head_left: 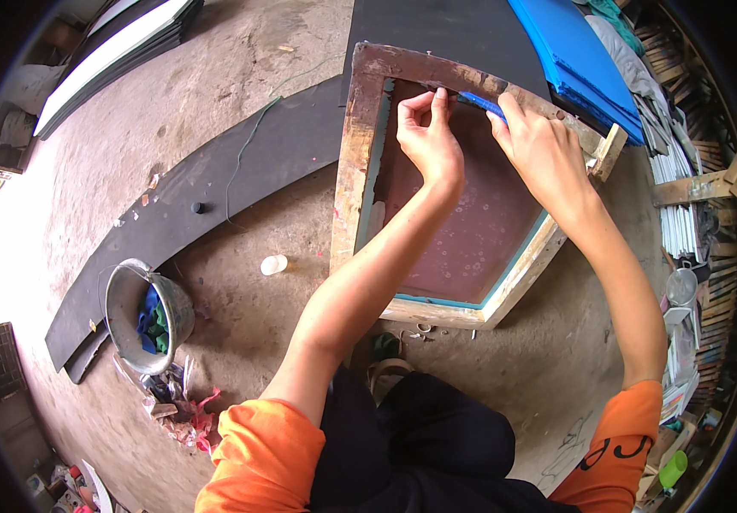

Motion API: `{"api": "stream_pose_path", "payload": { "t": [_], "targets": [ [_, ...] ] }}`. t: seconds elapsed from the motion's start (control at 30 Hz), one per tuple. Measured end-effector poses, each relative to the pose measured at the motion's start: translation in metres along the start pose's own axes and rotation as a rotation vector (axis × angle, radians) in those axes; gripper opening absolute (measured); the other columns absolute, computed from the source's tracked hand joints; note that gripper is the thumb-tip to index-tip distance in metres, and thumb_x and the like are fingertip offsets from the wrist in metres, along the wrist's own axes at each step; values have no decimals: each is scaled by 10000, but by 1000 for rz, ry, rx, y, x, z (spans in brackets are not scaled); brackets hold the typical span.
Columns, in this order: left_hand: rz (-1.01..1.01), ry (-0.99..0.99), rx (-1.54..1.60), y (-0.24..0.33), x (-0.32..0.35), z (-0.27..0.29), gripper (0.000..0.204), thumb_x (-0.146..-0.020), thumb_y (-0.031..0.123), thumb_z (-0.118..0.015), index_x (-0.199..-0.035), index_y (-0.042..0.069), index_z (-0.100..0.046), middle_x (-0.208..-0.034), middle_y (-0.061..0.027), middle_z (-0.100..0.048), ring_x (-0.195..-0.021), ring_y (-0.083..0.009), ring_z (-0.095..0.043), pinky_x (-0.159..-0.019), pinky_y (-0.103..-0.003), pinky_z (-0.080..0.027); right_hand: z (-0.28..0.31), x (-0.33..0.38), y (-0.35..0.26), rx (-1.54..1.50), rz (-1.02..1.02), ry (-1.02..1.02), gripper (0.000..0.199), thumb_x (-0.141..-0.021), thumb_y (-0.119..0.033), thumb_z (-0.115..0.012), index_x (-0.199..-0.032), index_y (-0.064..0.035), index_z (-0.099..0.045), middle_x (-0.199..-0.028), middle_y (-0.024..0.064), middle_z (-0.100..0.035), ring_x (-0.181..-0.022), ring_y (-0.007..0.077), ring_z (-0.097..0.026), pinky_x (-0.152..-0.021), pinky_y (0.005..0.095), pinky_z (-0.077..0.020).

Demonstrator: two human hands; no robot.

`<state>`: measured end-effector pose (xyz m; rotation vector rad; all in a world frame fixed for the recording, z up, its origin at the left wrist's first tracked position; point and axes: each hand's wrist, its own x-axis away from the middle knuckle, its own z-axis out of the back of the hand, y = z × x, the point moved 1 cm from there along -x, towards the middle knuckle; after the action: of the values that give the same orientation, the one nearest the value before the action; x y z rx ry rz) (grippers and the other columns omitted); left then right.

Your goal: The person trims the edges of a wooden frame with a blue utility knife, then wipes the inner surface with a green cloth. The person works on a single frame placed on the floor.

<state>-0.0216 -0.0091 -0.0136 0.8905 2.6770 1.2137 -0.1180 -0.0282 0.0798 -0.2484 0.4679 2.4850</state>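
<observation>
Blue tape strip (pixel 481 103) runs along the wooden screen frame's (pixel 353 154) far edge, right hand (pixel 539 150) pinching one end, left hand (pixel 428 132) fingertips pressed closed on it.

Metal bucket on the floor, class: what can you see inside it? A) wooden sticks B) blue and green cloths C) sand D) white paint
B: the metal bucket, standing on the floor to the person's left, away from both hands at the wooden frame, shows crumpled blue and green cloths inside.
</observation>
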Motion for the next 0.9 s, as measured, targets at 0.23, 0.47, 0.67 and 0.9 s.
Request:
{"api": "stream_pose_path", "payload": {
  "t": [0.23, 0.47, 0.67, 0.9],
  "targets": [
    [-43, -11, -78, 2, 0, 3, 128, -838, 67, -630, -847, 1, -520, -881, -69, -578, -847, -145, -595, -795, -279, -511, -4, 1, 0, 78, 56, 21, 201, -895, -259, -516, -883, -59, -495, -621, 98, -614, -558, 260, -639, -462, 344, -520],
    [-60, -93, -336, -4, 13, 28, 123, -855, 78, -610, -869, 6, -511, -862, -93, -611, -855, -154, -621, -777, -261, -512, 0, -2, -5, 148, 89, 70, 214, -892, -265, -521, -858, -54, -498, -586, 87, -605, -548, 238, -645, -453, 319, -525],
    [76, -29, 130, 1, 0, 4, 277, -853, -14, -566, -1100, -62, -449, -1058, -172, -572, -955, -198, -595, -887, -270, -506, 1, 3, 2, 108, 42, 30, 216, -895, -263, -516, -848, -53, -504, -592, 99, -608, -550, 246, -643, -461, 326, -525],
    [131, 55, 135, 6, 0, -5, 244, -804, -12, -638, -1012, -57, -517, -923, -144, -625, -834, -166, -628, -775, -249, -531, 0, 2, -1, 101, 45, 22, 213, -899, -258, -510, -856, -50, -502, -592, 102, -608, -552, 249, -644, -457, 332, -524]
  ]
}}
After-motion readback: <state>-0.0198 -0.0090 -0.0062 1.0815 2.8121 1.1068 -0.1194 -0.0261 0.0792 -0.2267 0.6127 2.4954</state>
